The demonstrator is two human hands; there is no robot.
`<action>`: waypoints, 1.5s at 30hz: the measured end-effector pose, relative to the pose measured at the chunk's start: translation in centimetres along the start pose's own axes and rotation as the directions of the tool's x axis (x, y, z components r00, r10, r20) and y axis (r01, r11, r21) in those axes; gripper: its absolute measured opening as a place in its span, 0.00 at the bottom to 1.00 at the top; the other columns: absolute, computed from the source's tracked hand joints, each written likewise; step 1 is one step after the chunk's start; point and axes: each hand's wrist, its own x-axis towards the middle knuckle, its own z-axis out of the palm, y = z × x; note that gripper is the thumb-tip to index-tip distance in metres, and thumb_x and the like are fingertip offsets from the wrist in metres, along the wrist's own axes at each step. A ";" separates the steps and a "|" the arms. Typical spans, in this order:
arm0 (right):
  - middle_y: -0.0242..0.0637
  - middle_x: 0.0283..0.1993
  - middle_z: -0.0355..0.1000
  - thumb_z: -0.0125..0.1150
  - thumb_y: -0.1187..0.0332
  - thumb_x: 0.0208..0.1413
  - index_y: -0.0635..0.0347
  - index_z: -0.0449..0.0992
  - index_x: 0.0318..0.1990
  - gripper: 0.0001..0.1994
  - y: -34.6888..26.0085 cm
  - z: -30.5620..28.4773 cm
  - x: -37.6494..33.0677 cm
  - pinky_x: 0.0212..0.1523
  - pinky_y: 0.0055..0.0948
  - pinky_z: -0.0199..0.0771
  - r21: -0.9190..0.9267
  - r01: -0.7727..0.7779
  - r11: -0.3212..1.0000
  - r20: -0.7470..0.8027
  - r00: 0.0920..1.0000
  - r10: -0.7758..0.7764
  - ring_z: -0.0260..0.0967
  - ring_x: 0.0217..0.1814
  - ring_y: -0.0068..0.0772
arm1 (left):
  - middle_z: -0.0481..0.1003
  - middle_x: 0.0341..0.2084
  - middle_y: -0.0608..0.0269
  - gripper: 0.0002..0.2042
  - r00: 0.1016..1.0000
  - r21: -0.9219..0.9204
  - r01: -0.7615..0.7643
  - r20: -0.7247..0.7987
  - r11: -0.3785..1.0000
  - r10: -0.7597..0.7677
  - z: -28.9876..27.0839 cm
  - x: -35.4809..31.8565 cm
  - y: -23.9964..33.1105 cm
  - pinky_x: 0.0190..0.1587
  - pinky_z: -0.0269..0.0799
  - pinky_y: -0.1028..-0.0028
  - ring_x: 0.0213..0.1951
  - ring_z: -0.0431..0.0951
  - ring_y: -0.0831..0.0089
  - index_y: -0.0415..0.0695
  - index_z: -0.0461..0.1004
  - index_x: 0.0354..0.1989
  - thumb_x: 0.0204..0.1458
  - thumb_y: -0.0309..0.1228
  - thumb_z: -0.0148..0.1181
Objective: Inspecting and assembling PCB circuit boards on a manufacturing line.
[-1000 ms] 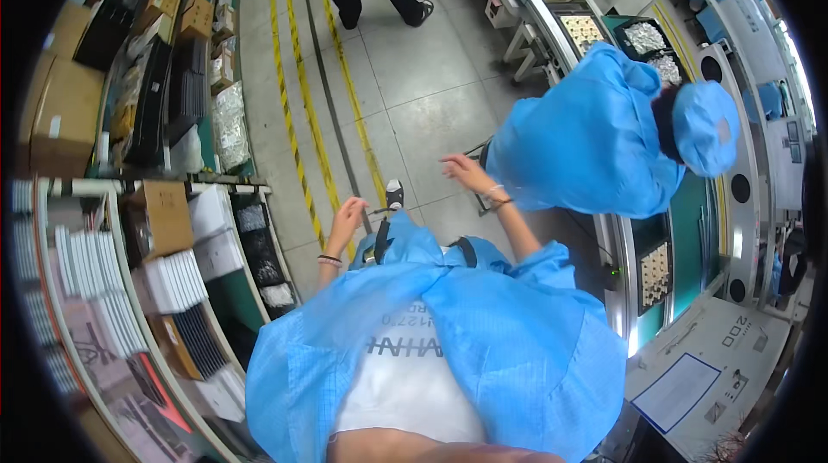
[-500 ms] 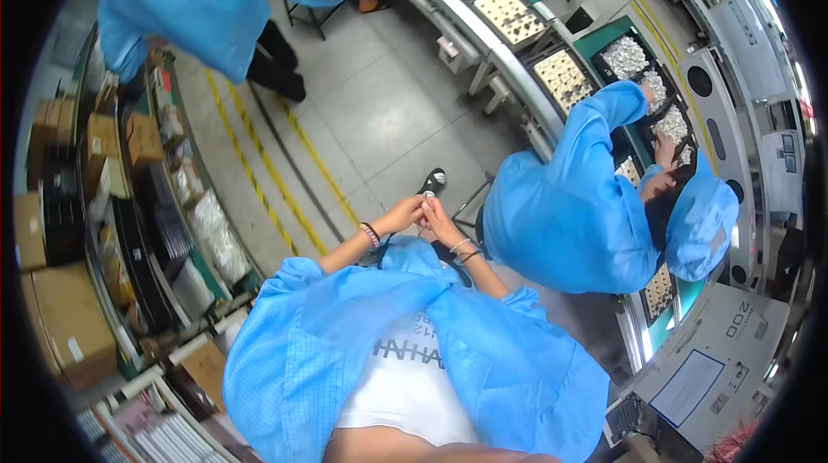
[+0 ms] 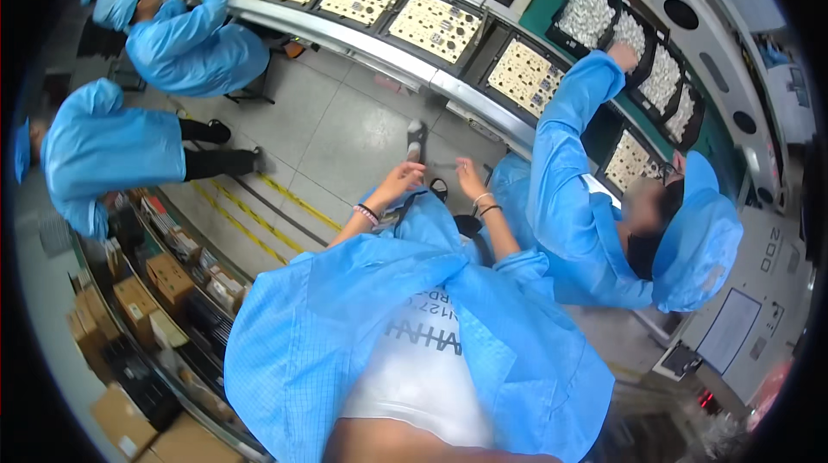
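Observation:
My left hand [image 3: 402,180] is held in front of my body, fingers loosely bent and apart, with nothing in it. A short gap away, my right hand [image 3: 470,180] is raised with its fingers apart, and it too holds nothing. Both hands hang in the air over the tiled floor [image 3: 332,131] and touch no object. Bracelets circle both wrists. Nearest to my right hand is the blue-sleeved co-worker [image 3: 561,178] seated on the right.
A curved conveyor line [image 3: 379,44] carries cream-coloured trays [image 3: 435,25] with dark parts. The seated co-worker reaches into black bins [image 3: 586,16] of small silvery pieces. Two more people [image 3: 112,139] in blue are at the left. Shelves with cardboard boxes [image 3: 168,277] stand lower left.
My hands were together at the fingertips and have come apart. The view has turned, bringing more of the conveyor and the people at the left into sight.

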 end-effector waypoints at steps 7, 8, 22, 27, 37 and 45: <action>0.49 0.55 0.72 0.49 0.78 0.66 0.59 0.48 0.74 0.30 -0.8 2.5 6.3 0.39 0.29 0.81 0.461 -0.312 0.831 0.138 0.950 0.280 0.74 0.48 0.34 | 0.78 0.45 0.63 0.17 0.985 0.203 0.008 0.168 0.979 -0.043 -6.2 9.9 5.5 0.47 0.75 0.73 0.42 0.78 0.75 0.42 0.72 0.58 0.66 0.39 0.56; 0.50 0.58 0.71 0.46 0.74 0.69 0.60 0.46 0.74 0.29 -2.8 -0.3 4.8 0.40 0.30 0.81 0.601 -0.297 0.742 -0.025 0.921 0.388 0.75 0.50 0.36 | 0.78 0.45 0.62 0.16 0.915 0.225 -0.057 0.401 0.973 -0.039 -3.9 14.3 7.8 0.48 0.75 0.73 0.41 0.77 0.76 0.42 0.71 0.58 0.67 0.37 0.54; 0.20 0.19 0.57 0.47 0.51 0.72 0.56 0.82 0.43 0.21 -2.9 2.9 10.1 0.21 0.18 0.52 0.661 -0.349 0.665 -0.324 0.666 0.672 0.50 0.18 0.14 | 0.78 0.43 0.60 0.16 0.877 0.383 0.057 0.422 0.922 -0.229 -12.5 23.7 14.8 0.49 0.75 0.73 0.43 0.78 0.74 0.40 0.73 0.57 0.70 0.35 0.46; 0.28 0.27 0.67 0.46 0.55 0.73 0.59 0.74 0.48 0.17 0.1 6.1 10.9 0.23 0.21 0.59 0.291 -0.252 0.923 -0.665 0.641 0.384 0.59 0.24 0.17 | 0.77 0.45 0.62 0.15 0.895 0.433 0.108 0.350 0.895 -0.277 -15.1 25.0 17.5 0.50 0.75 0.74 0.44 0.77 0.76 0.42 0.73 0.57 0.70 0.37 0.47; 0.52 0.55 0.73 0.46 0.58 0.72 0.58 0.53 0.57 0.17 -8.4 4.9 10.2 0.43 0.32 0.83 0.922 0.032 0.387 -0.267 0.775 0.573 0.78 0.45 0.36 | 0.78 0.46 0.56 0.21 0.423 0.564 0.094 0.724 0.821 -0.545 -6.8 27.6 14.7 0.42 0.79 0.74 0.41 0.79 0.75 0.39 0.65 0.64 0.65 0.33 0.55; 0.56 0.64 0.65 0.47 0.61 0.72 0.59 0.60 0.52 0.12 -9.0 5.5 8.8 0.54 0.45 0.81 0.929 0.302 0.214 -0.361 0.609 0.707 0.73 0.59 0.51 | 0.78 0.44 0.51 0.29 0.450 0.584 0.139 0.682 0.800 -0.576 -2.5 24.6 5.1 0.40 0.80 0.70 0.39 0.83 0.65 0.38 0.50 0.66 0.62 0.29 0.59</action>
